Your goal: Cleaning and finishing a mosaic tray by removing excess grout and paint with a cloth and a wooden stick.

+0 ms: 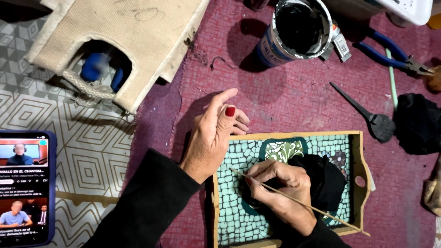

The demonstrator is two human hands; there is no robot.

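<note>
Left hand (212,134) rests open on the tray rim (294,135); right hand (282,193) pinches a thin stick (321,212).

bare cloth (294,98) between can (296,30) and tray (358,158).

one view only, from a camera worn on the person's head, looking almost straight down and close onto the work surface. both forearms enter from the bottom edge. the wooden tray (287,136) sits low and right of centre, a phone (25,188) at the lower left, a paint tin (294,32) at the top.
</note>
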